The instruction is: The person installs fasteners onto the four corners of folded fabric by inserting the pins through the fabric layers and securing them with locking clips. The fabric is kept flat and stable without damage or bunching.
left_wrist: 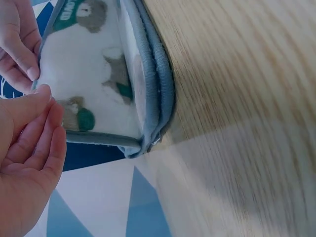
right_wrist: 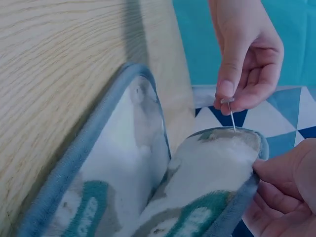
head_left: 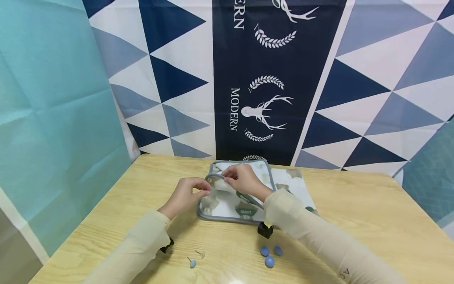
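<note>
A: Nearest of all, three blue pins (head_left: 270, 255) sit on the table (head_left: 354, 221) just this side of the towel (head_left: 227, 203), by the right sleeve; off to their left a fourth blue pin (head_left: 192, 263) lies alone beside the left sleeve.

B: And the hands, left to right?

A: Left hand (head_left: 186, 195) at the towel's left edge, thumb and forefinger closed tight on a thin pin (right_wrist: 231, 116), its point just touching the turned-over corner; right hand (head_left: 242, 179) on top of the towel, fingers curled round the grey binding (right_wrist: 247, 190) of that folded corner, holding it up.

B: What could go wrong?

A: My guess is the point; the right hand's fingers sit directly under the fold, so a firm push through the plush could prick them; if the right hand's hold slackens, the corner may spring flat and the pin would catch one layer only.

B: Where's the towel relative to the grips?

A: Flat on the table against the backdrop (head_left: 269, 79); only the near-left corner is lifted, pinched on its right side by the right hand, the pin meeting it from above and left.
</note>
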The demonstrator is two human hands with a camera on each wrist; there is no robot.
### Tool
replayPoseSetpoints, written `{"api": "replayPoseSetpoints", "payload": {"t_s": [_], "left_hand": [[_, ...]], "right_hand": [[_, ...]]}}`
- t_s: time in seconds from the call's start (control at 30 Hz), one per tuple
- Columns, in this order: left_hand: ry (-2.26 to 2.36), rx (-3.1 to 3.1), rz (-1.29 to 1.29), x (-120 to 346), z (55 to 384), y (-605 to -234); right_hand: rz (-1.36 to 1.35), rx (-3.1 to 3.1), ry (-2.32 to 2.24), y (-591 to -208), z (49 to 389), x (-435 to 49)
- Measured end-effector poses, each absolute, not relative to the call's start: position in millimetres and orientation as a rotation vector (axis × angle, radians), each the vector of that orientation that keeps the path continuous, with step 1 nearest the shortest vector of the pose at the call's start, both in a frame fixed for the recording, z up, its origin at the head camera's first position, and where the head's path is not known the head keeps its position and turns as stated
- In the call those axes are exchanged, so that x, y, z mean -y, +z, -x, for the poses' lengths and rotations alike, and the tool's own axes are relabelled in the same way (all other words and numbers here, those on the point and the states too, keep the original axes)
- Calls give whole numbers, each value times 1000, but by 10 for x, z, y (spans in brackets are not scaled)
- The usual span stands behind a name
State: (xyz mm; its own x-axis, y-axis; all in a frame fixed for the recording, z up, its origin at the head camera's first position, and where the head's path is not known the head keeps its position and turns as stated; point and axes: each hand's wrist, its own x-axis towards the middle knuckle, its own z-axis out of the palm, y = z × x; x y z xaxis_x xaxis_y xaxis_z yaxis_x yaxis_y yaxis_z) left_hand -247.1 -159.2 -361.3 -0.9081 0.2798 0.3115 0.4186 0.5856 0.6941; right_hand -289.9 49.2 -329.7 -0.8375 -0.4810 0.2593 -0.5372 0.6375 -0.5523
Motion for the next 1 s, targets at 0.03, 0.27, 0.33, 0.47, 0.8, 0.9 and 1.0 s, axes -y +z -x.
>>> {"api": "replayPoseSetpoints", "payload": {"t_s": [0.03, 0.27, 0.33, 0.47, 0.8, 0.9, 1.0], "left_hand": [[-1222, 2644, 594, 1583, 2480, -3628], [-1254, 2665, 573, 1488, 2564, -3651], [-1265, 2655, 539, 1463, 2594, -3656], [-1257, 2596, 487, 1421, 2638, -3689], [-1131, 2429, 407, 1377, 2705, -3702], [-1091, 2393, 473, 1400, 2735, -3682], [-1073, 2376, 613, 1431, 2753, -3684]], "right_hand": [[-861, 2759, 982, -3308, 2895, -496], [-835, 2742, 1060, -3328, 2837, -540], [-834, 2729, 1077, -3325, 2825, -542], [-850, 2724, 1113, -3340, 2803, -517], [-892, 2722, 1164, -3344, 2783, -464], [-896, 2719, 1150, -3329, 2781, -458], [-924, 2703, 1139, -3325, 2768, -456]]}}
